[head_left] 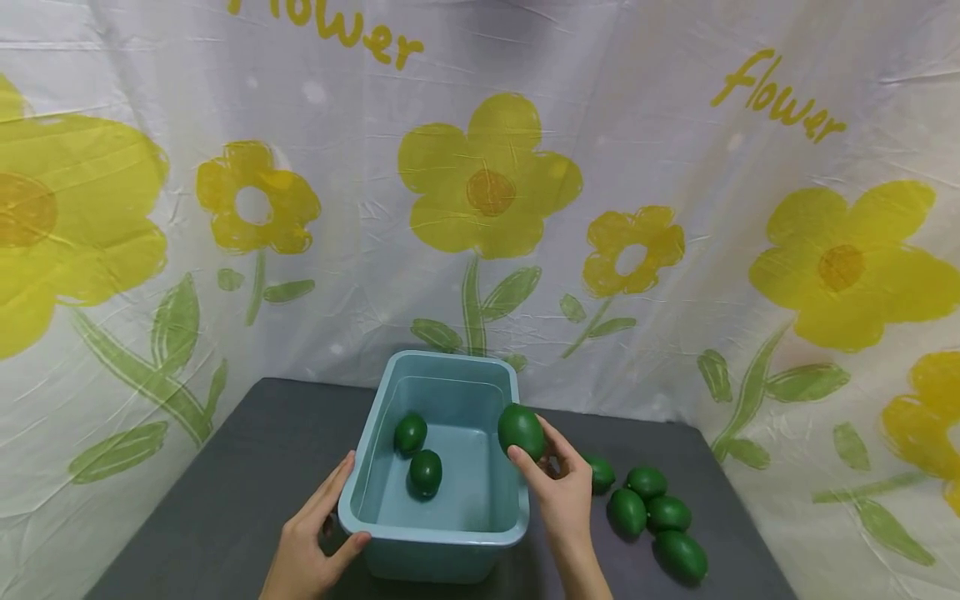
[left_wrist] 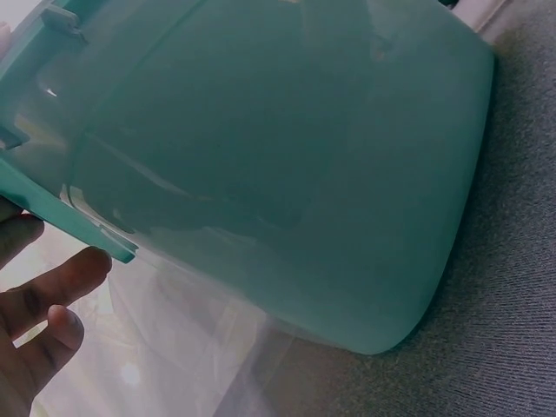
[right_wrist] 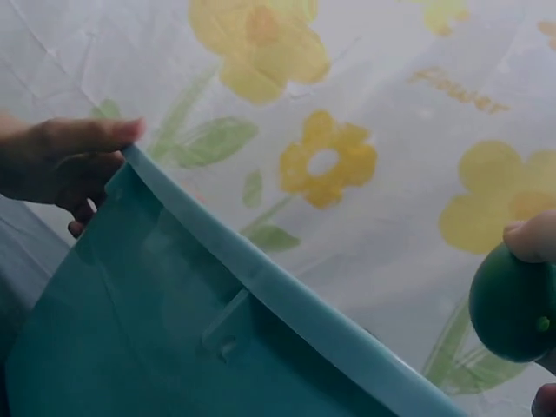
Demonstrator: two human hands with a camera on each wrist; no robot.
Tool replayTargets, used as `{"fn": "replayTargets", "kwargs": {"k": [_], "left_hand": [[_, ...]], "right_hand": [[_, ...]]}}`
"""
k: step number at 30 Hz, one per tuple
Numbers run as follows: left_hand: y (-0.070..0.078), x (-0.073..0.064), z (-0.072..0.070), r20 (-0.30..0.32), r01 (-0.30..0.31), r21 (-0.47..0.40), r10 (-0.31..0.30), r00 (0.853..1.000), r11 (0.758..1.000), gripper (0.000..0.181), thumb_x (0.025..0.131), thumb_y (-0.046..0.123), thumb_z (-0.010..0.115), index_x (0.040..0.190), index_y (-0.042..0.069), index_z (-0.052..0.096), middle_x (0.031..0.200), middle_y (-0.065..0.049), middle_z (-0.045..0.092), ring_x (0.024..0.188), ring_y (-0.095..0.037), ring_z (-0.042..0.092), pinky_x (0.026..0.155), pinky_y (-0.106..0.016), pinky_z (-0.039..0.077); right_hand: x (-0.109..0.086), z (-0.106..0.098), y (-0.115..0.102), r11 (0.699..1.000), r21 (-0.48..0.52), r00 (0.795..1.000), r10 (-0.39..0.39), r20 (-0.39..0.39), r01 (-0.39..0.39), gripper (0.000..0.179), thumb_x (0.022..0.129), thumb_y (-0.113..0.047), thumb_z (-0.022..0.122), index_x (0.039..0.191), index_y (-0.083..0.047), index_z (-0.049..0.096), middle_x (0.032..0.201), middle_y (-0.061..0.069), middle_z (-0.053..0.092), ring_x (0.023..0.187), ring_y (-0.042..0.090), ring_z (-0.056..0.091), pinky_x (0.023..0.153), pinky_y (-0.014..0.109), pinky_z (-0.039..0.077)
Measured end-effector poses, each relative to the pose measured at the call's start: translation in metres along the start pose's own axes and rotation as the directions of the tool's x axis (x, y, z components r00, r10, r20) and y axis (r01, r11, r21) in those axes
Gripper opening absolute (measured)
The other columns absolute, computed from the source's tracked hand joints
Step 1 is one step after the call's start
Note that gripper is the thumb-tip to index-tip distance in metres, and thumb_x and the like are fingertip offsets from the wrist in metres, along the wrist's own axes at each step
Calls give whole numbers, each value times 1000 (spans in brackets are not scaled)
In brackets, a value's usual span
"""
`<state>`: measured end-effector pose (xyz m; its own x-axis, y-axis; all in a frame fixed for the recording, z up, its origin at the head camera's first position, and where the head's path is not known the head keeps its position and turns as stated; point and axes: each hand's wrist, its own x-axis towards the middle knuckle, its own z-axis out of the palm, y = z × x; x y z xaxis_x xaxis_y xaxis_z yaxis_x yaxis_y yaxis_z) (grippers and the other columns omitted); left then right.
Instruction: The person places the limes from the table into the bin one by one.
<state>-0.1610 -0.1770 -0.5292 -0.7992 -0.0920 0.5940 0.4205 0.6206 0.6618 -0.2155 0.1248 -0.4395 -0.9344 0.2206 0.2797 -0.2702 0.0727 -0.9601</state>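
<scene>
Right hand [head_left: 562, 492] pinches green fruit [head_left: 520, 430]: likely firm, slick, best held round middle. Left hand [head_left: 311, 533] grips bin [head_left: 435, 534] between them.

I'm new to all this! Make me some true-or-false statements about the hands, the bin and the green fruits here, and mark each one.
1. The left hand touches the rim of the blue-green bin. True.
2. Four fruits lie inside the bin. False: two fruits lie inside.
3. The right hand holds a green fruit. True.
4. The fruits outside are left of the bin. False: the loose fruits lie to its right.
5. The backdrop sheet shows yellow flowers. True.
</scene>
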Motion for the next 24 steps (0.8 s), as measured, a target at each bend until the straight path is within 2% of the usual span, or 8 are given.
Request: {"fn": "replayTargets", "kwargs": {"k": [5,8,12,15,18,24], "left_hand": [[-1,0,0,-1,-6,-9,6,1000,1000,89,84,21,89,163,21,46,157,-11,56,78,-5,51,57,-24,40],[-1,0,1,-6,-10,-11,10,1000,1000,90,84,21,89,163,21,47,157,-10,56,79,-4,51,57,-24,40],[-1,1,1,-13,-15,-13,15,1000,1000,90,83,21,90,162,21,47,157,-8,56,82,-2,51,57,-24,40],[-2,1,1,-15,-19,-14,19,1000,1000,90,83,20,90,162,21,47,158,-6,56,82,-2,50,57,-24,40],[-3,1,2,-15,-20,-11,19,1000,1000,90,83,20,90,162,21,47,157,-8,56,79,-2,50,57,-24,40],[-3,1,2,-13,-11,-10,10,1000,1000,88,84,21,89,162,20,47,155,-12,57,77,-5,50,56,-24,40]], "right_hand": [[4,6,0,997,-82,998,-5,61,10,51,84,-19,92,133,-19,76,91,5,65,71,12,48,67,25,44],[6,9,0,985,-167,995,-30,98,46,54,82,-25,94,133,-19,77,86,4,61,73,14,46,68,26,41],[10,14,4,945,-300,985,-94,144,134,57,81,-31,95,134,-19,76,83,3,57,77,17,42,72,31,37],[13,17,8,906,-375,975,-141,174,198,59,80,-33,95,134,-19,76,89,0,61,77,16,41,73,32,36],[15,17,10,888,-399,968,-163,190,228,59,80,-32,95,134,-18,76,93,-3,63,78,15,42,73,32,36],[13,16,12,887,-400,967,-164,195,231,57,81,-29,95,134,-19,76,86,-5,56,74,15,38,69,30,31]]}}
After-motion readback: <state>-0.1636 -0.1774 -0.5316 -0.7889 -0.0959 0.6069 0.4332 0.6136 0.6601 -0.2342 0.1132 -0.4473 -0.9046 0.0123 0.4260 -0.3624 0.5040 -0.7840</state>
